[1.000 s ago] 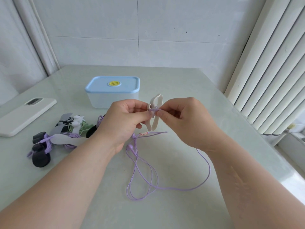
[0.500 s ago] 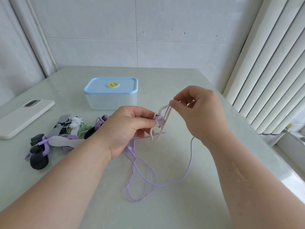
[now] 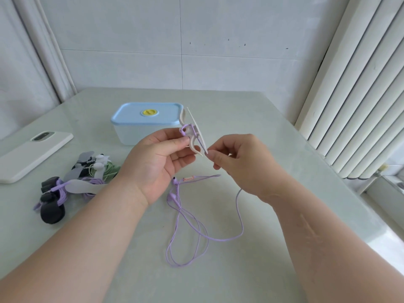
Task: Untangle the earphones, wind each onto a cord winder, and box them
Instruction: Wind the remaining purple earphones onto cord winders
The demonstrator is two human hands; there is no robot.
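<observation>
Lilac cord (image 3: 239, 215) (thin, looped) round winder (image 3: 192, 137)

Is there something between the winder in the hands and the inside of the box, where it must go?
Yes. The blue lid sits closed on the box, so it blocks the way in. Nothing else visible lies between the winder and the box.

A pale green, glossy table (image 3: 284, 132) fills the middle and lower frame. At upper centre a clear box (image 3: 148, 125) stands on it, its light blue lid closed. A white phone (image 3: 32, 154) lies at the far left, camera side up. Just below it, at centre left, sits a heap of wound earphones and winders (image 3: 72, 184). Loose loops of purple earphone cord (image 3: 188, 241) lie at lower centre.
</observation>
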